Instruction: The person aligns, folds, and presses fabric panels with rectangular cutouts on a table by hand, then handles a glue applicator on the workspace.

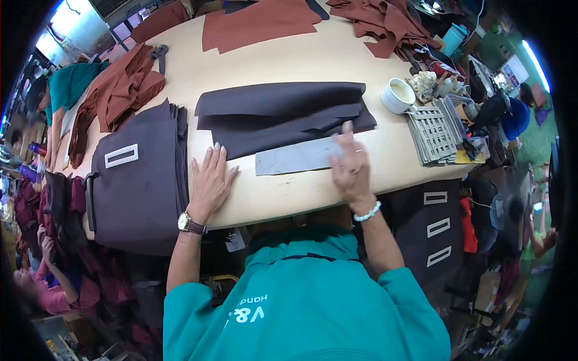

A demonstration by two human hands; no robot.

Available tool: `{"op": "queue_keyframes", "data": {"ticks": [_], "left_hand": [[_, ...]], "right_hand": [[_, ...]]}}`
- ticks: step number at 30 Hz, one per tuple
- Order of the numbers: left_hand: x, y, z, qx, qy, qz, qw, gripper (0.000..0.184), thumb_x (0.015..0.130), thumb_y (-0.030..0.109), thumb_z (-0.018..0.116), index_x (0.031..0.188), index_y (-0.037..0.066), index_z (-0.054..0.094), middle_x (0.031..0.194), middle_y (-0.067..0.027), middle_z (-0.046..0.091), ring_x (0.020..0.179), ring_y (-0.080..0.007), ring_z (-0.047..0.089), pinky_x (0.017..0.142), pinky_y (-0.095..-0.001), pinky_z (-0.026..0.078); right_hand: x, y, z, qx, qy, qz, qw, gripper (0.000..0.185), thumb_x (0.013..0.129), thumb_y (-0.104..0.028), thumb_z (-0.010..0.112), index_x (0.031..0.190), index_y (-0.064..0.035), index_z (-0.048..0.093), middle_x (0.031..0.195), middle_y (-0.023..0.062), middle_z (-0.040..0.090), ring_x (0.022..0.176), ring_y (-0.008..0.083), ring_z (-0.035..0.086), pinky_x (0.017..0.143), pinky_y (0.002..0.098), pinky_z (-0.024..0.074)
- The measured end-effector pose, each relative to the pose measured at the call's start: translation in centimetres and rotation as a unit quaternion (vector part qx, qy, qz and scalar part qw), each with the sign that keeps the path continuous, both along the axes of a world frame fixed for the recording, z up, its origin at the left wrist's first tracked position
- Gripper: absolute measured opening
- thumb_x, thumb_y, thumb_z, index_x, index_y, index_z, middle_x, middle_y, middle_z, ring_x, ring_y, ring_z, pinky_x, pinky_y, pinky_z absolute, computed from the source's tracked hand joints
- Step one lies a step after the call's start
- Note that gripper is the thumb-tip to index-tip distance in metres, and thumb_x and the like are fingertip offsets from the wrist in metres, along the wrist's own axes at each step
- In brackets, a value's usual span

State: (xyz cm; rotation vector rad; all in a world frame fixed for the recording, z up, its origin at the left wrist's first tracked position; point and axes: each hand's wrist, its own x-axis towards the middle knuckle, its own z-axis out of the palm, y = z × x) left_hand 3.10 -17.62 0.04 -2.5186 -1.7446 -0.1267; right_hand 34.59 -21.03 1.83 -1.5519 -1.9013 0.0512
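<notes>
My left hand point(211, 183) lies flat on the pale tabletop, fingers stretched, just left of a folded dark leather piece point(271, 111). It wears a watch point(183, 221). My right hand point(352, 167) is over the right end of a flat grey strip point(289, 157), slightly blurred, its fingers apart. I cannot tell whether it touches the strip. No held thing shows in that hand. The strip lies along the near edge of the dark leather. At my left is a stack of dark sheets point(138, 186) with a pale rectangular frame point(121, 156) on top.
Brown leather pieces point(259, 24) lie at the table's far side, with more at the left and far right. A white mug point(398, 96) stands at right beside stacked slotted grey pieces point(431, 135). Dark material point(421, 240) with pale frames hangs below the table's right edge. Other people work at left.
</notes>
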Motion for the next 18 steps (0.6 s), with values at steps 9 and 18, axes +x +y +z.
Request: {"op": "queue_keyframes", "data": {"ticks": [9, 18], "left_hand": [[-0.5, -0.3, -1.2, 0.006, -0.053, -0.009, 0.999, 0.062, 0.089, 0.039, 0.046, 0.135, 0.000, 0.032, 0.142, -0.0169, 0.029, 0.133, -0.0312, 0.026, 0.100, -0.0595, 0.024], [0.1, -0.2, -0.3, -0.025, -0.103, 0.021, 0.994, 0.059, 0.091, 0.039, 0.043, 0.134, 0.000, 0.034, 0.142, -0.0174, 0.031, 0.133, -0.0321, 0.026, 0.102, -0.0588, 0.021]], "right_hand": [[-13.8, 4.6, -0.7, -0.130, 0.007, 0.233, 0.964, 0.078, 0.086, -0.043, 0.050, 0.143, -0.0059, 0.011, 0.145, 0.0177, 0.022, 0.127, 0.0434, 0.030, 0.102, 0.0586, 0.0218], [-6.0, 18.6, 7.2, 0.057, -0.107, -0.011, 0.993, 0.088, 0.080, -0.052, 0.052, 0.143, -0.0067, 0.011, 0.142, 0.0182, 0.028, 0.125, 0.0436, 0.032, 0.099, 0.0622, 0.0224]]}}
